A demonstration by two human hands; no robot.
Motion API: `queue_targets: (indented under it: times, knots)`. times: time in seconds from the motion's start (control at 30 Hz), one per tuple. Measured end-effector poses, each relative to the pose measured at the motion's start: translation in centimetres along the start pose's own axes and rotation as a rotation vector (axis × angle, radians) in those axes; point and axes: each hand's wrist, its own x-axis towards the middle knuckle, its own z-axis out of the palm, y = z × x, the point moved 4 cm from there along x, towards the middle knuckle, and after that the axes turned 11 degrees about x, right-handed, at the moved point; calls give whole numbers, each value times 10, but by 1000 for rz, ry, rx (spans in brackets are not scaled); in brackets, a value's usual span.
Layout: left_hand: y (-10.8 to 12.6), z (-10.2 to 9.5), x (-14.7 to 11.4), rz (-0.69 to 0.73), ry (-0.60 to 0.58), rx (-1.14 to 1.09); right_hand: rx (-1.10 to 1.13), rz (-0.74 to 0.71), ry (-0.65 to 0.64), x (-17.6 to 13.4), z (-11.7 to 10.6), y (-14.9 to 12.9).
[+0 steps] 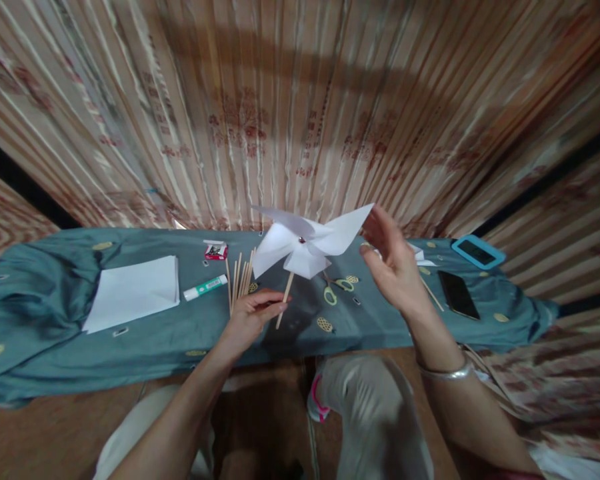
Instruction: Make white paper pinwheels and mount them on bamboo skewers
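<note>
A white paper pinwheel on a thin wooden stick stands up in front of me, tilted slightly, with a small pin at its centre. My left hand pinches the stick below the paper blades. To the right, my right hand is raised beside the tip of one blade, its fingers apart and curved. Whether a fingertip touches the blade, I cannot tell. Behind the pinwheel lie scissors with pale green handles, partly hidden by it. Several wooden sticks lie beyond my left hand.
A green cloth covers the table. On the left are a stack of white paper, a glue stick and a small red box. A phone and a blue-framed device lie right. A patterned curtain hangs behind.
</note>
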Motion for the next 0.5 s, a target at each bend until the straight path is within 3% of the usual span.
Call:
queue_targets:
  times: [0.13, 0.23, 0.4, 0.5]
  knots:
    - [-2, -1, 0, -25, 21, -16, 167, 188, -211, -23, 28, 16]
    - [-4, -2, 0, -9, 22, 11, 172, 234, -251, -36, 42, 4]
    - [-4, -2, 1, 37, 23, 27, 99, 154, -371, -44, 59, -31]
    - [-2, -1, 1, 53, 13, 32, -73, -16, -457, -50, 72, -58]
